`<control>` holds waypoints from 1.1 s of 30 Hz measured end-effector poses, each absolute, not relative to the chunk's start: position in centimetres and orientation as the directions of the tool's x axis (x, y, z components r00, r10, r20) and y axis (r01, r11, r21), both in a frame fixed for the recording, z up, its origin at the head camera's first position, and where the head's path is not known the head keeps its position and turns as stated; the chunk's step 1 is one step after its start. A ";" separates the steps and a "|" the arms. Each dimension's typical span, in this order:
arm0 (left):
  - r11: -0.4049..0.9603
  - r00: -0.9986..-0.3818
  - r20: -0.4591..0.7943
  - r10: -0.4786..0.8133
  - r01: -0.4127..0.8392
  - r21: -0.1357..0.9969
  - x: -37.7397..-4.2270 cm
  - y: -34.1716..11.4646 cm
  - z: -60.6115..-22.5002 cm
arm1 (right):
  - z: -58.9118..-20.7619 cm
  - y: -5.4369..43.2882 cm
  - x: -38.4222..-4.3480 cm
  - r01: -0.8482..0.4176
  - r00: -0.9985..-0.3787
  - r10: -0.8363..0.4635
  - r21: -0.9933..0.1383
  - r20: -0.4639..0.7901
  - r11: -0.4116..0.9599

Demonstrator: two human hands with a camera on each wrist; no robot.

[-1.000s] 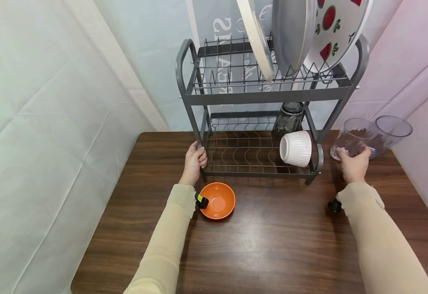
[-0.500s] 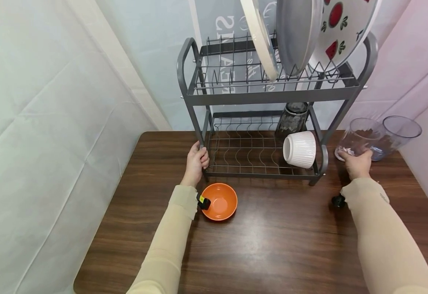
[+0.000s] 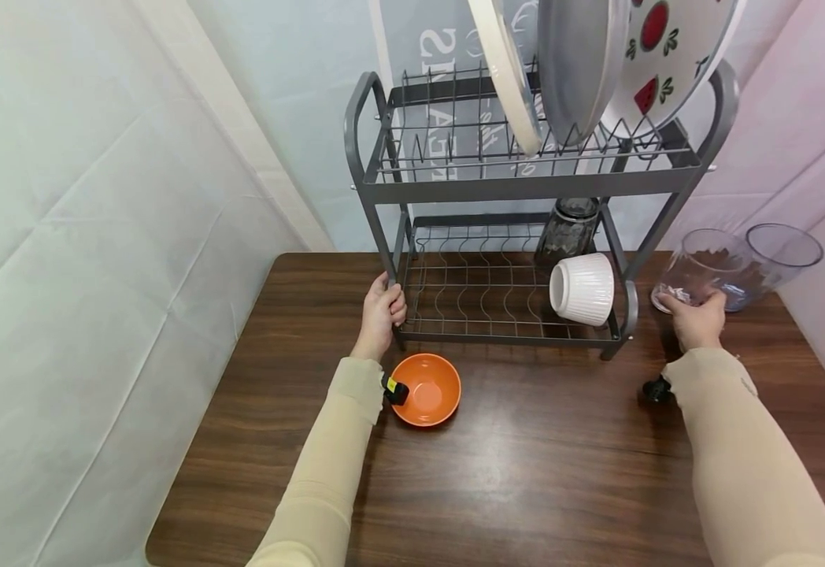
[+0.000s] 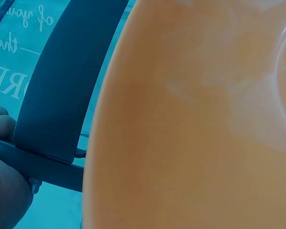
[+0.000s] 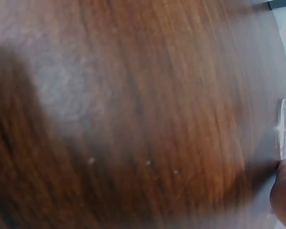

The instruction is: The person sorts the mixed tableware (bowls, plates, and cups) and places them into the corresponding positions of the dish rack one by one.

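Note:
My left hand point(image 3: 381, 315) grips the lower left post of the dark grey two-tier dish rack point(image 3: 526, 187). Just in front of that post an orange bowl point(image 3: 428, 398) sits on the table, filling most of the left wrist view. Off the rack's right side, my right hand point(image 3: 700, 321) holds a clear glass point(image 3: 696, 264) low down, thumb at its left near the base. In the right wrist view, the thumb point(image 5: 285, 191) meets the edge of the glass. A bluish clear glass point(image 3: 774, 272) stands close behind, overlapping it. Part of the right fingers is hidden by the hand itself.
Several plates point(image 3: 582, 71) stand upright on the upper tier. On the lower tier lie a white ribbed cup point(image 3: 584, 290), tipped on its side, and an upside-down dark glass point(image 3: 567, 230). The wooden table point(image 3: 512, 480) meets pale sheeting point(image 3: 101, 315) on the left and behind.
The whole head view has shifted slightly, so rack, bowl, glasses and hands appear further right. Both hands keep the same places on the rack and the glass.

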State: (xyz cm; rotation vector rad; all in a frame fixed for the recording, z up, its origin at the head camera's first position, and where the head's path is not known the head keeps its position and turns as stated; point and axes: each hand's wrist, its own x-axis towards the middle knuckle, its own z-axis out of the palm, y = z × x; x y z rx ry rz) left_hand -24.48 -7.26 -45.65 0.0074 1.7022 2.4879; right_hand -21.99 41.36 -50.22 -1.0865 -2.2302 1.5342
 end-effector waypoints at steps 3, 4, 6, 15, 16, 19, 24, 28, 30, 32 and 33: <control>-0.346 -0.994 -0.061 0.093 -0.090 0.934 -24.5 -7.2 -45.7 | -50.0 41.3 -21.8 0.390 -0.705 0.683 -0.909 -0.191 0.149; -0.343 -0.994 -0.060 0.092 -0.088 0.935 -24.5 -7.2 -45.7 | -50.0 41.3 -21.7 0.364 -0.709 0.682 -0.921 -0.179 0.138; -0.338 -0.994 -0.055 0.090 -0.083 0.938 -24.5 -7.3 -45.8 | -49.9 41.2 -21.7 0.312 -0.719 0.677 -0.943 -0.155 0.115; -0.347 -0.994 -0.056 0.092 -0.084 0.934 -24.4 -7.3 -45.8 | -48.4 40.8 -20.6 0.209 -0.755 0.641 -0.977 -0.139 0.034; -0.347 -0.994 -0.058 0.092 -0.087 0.934 -24.4 -7.2 -45.7 | -48.3 40.8 -20.4 0.224 -0.763 0.632 -0.973 -0.135 0.062; -0.353 -0.994 -0.057 0.099 -0.088 0.932 -24.4 -7.2 -45.6 | -48.2 40.9 -19.8 0.260 -0.781 0.616 -0.951 -0.104 0.169; -0.360 -0.993 -0.055 0.107 -0.090 0.928 -24.4 -7.1 -45.4 | -48.1 41.1 -18.7 0.263 -0.808 0.586 -0.927 -0.061 0.266; -0.362 -0.993 -0.056 0.107 -0.092 0.928 -24.4 -7.1 -45.4 | -47.8 41.0 -17.8 0.243 -0.832 0.554 -0.920 -0.034 0.308; -0.365 -0.993 -0.057 0.105 -0.092 0.927 -24.4 -7.1 -45.4 | -47.6 40.9 -17.5 0.229 -0.846 0.532 -0.914 -0.017 0.334; -0.372 -0.993 -0.053 0.102 -0.088 0.924 -24.4 -7.1 -45.4 | -47.4 40.9 -17.1 0.207 -0.863 0.505 -0.912 -0.001 0.353; -0.374 -0.993 -0.052 0.101 -0.087 0.923 -24.4 -7.1 -45.4 | -47.2 40.9 -17.0 0.196 -0.871 0.491 -0.910 0.009 0.366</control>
